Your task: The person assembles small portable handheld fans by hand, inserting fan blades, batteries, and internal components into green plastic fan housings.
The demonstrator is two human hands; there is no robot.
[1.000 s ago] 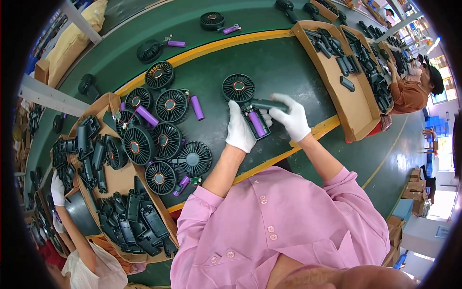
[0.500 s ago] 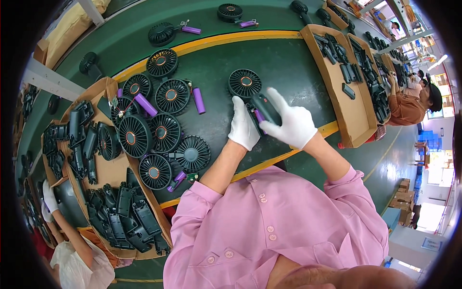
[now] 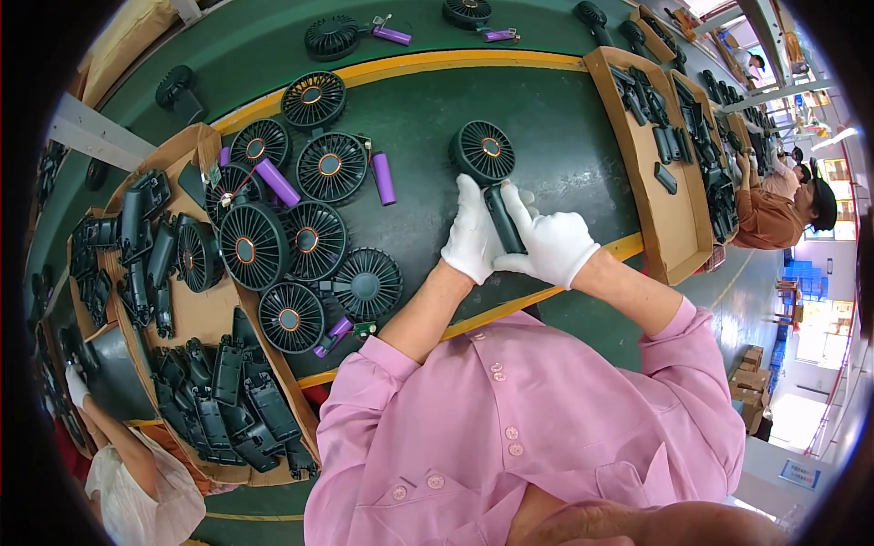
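Note:
A dark green handheld fan [image 3: 484, 152] stands out over the bench, its round grille facing up with a copper-coloured ring at the centre. Both my hands wear white gloves. My left hand [image 3: 471, 235] is closed along the left side of the fan's handle [image 3: 506, 226]. From the right, my right hand [image 3: 552, 244] grips the same handle, index finger stretched along it and thumb near its lower end. A smooth cover lies over the handle, and no purple cell shows there. Beside my left arm lie several fan heads [image 3: 330, 167] with purple battery cells [image 3: 383, 178] wired to them.
At left, a cardboard box [image 3: 208, 314] holds dark handle shells. Another cardboard tray [image 3: 667, 221] with similar parts stands at right. Yellow strips [image 3: 496, 318] edge the green bench. More fans [image 3: 331, 37] lie beyond the far strip. Co-workers sit at both sides.
The cover, held tilted by my right hand with a purple cell showing beneath, now lies flat on the handle. My right hand has closed in on it. The view has shifted slightly.

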